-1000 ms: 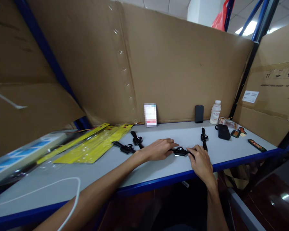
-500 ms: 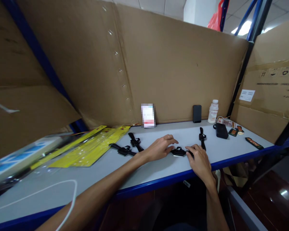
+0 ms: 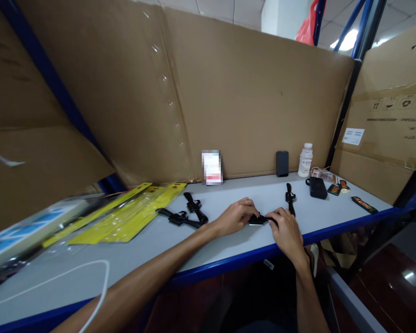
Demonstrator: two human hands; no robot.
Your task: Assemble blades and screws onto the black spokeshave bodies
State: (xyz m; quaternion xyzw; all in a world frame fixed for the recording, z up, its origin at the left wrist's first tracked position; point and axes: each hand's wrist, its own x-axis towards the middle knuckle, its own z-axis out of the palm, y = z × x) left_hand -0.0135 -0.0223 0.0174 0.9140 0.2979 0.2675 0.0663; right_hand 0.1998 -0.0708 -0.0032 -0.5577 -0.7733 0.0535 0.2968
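Note:
A black spokeshave (image 3: 258, 220) lies low over the table between my two hands. My left hand (image 3: 236, 216) has its fingers bent and closed on the left part of the tool, hiding that handle. At the other end, the fingers of my right hand (image 3: 286, 230) are closed round the right handle. Just beyond my right hand rests another spokeshave (image 3: 290, 198). Left of my left hand are two more, one spokeshave (image 3: 195, 206) partly behind the other spokeshave (image 3: 177, 217), whose right end meets my forearm in this view.
Yellow cards in clear plastic (image 3: 135, 217) lie at the left beside a blue-and-white box (image 3: 24, 226). A lit screen (image 3: 212, 167) leans on the cardboard wall (image 3: 235, 101). Rightward stand a dark phone (image 3: 282, 164), a bottle (image 3: 305, 161) and a black case (image 3: 317, 188). A white cable (image 3: 106, 277) crosses the front left.
My left hand's fingers, raised and stretched before, have come down and closed onto the spokeshave. My right hand stays at its handle. The view has shifted slightly.

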